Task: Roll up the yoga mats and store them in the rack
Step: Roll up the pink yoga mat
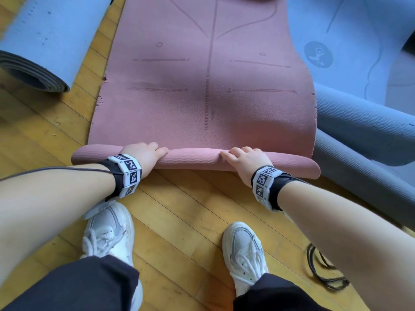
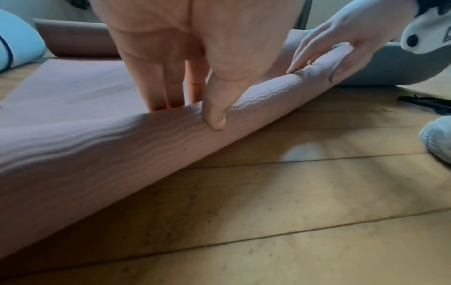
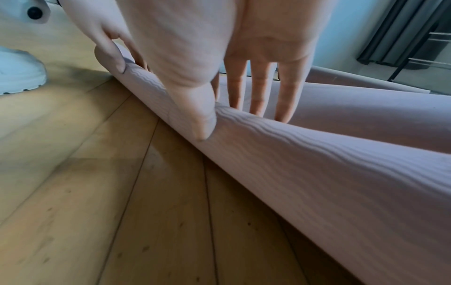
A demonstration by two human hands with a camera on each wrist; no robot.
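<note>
A pink yoga mat [image 1: 202, 104] lies flat on the wooden floor, and its near end is rolled into a thin tube [image 1: 190, 159] across my front. My left hand [image 1: 143, 153] rests on the left part of the tube. In the left wrist view its fingers [image 2: 168, 92] reach straight over the far side, with the thumb [image 2: 219, 108] pressed on the near side. My right hand [image 1: 244, 157] presses the right part the same way, with straight fingers [image 3: 258, 96] behind the roll [image 3: 317, 154] and the thumb [image 3: 200, 119] in front.
A rolled light-blue mat [image 1: 40, 41] lies at the far left. A blue-grey mat [image 1: 359, 122] with a curled edge lies to the right, touching the pink one. A black cable [image 1: 323, 270] lies by my right shoe [image 1: 244, 250]. A dark frame with metal bars [image 3: 427, 50] stands beyond.
</note>
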